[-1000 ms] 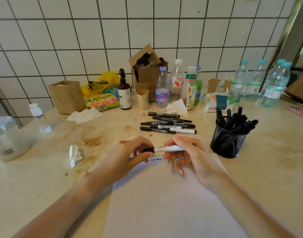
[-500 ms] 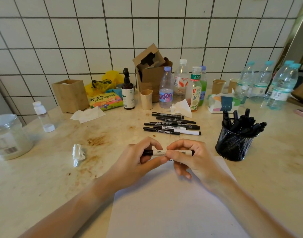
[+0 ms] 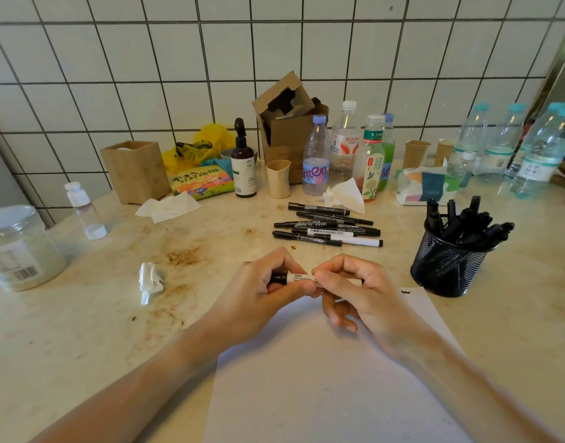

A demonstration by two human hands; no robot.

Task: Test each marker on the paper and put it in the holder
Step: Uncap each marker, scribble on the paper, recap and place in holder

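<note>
A white-barrelled marker [image 3: 296, 278] with a black cap lies level between both hands, just above the top edge of the white paper [image 3: 322, 388]. My left hand [image 3: 259, 292] grips its capped left end and my right hand [image 3: 354, 292] grips the barrel; most of the barrel is hidden by fingers. Small black scribbles show on the paper near my right hand. Several loose markers [image 3: 327, 230] lie in a pile beyond my hands. The black mesh holder [image 3: 447, 266] stands to the right, with several markers in it.
Along the tiled wall stand a wooden box [image 3: 135, 171], a cardboard box [image 3: 287, 129], a pump bottle [image 3: 243, 164], drink bottles [image 3: 348, 155], paper cups and a tissue pack [image 3: 425, 187]. A plastic jar [image 3: 17, 247] and a crumpled tissue [image 3: 150, 281] sit at left.
Both hands have closed in on each other along the marker, so less of its barrel shows. The view has shifted slightly, with the holder and pile further right in frame.
</note>
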